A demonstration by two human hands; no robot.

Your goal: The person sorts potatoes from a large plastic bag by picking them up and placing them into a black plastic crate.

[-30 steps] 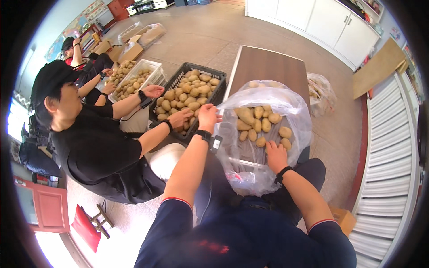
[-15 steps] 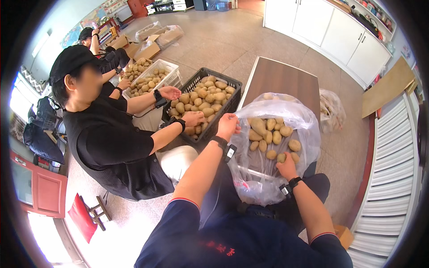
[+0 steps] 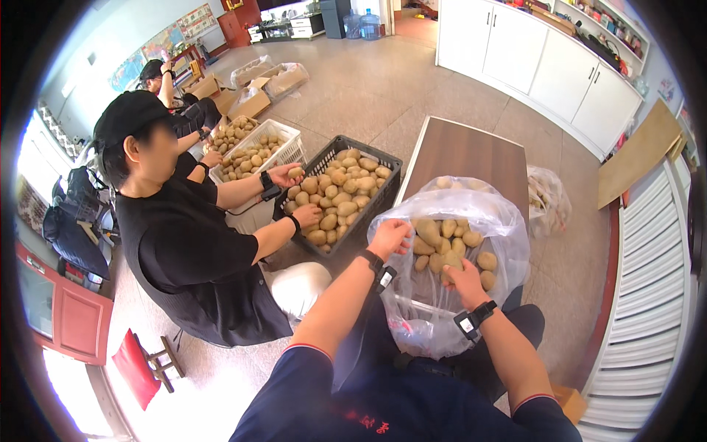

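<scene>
A clear plastic bag lies open in front of me with several potatoes inside. At its left rim, the fingers of my left hand are closed on the plastic. My right hand is inside the bag's mouth, gripping a potato between thumb and fingers. More loose potatoes lie just beyond and to the right of that hand.
A brown-topped table stands behind the bag. To the left, a co-worker handles potatoes over a black crate. Beyond is a white crate of potatoes. Another filled bag sits right of the table.
My right hand has moved left and slightly farther in with a potato. My left hand sits lower in view, still at the bag's rim. The co-worker's farther hand now holds a potato.
</scene>
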